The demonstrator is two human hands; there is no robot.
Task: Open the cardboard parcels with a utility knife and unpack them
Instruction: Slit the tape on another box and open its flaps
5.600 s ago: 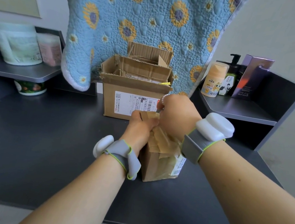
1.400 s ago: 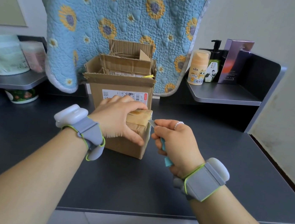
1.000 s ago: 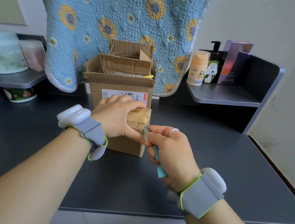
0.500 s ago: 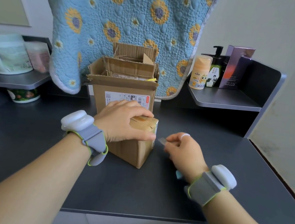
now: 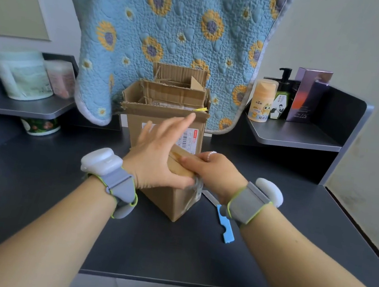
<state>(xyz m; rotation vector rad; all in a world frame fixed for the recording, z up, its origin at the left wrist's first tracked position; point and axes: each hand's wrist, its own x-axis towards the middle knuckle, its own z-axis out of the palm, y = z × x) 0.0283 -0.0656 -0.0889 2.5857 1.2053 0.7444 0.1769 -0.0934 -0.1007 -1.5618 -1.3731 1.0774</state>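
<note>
Looking down, I see the small cardboard parcel standing on the dark desk, just in front of the larger opened box. My left hand lies over its top, fingers spread wide and lifted, thumb at the near top corner, gripping nothing. My right hand presses its fingers on the taped top edge; how far it curls I cannot tell. The blue utility knife lies on the desk beside the parcel, under my right wrist.
</note>
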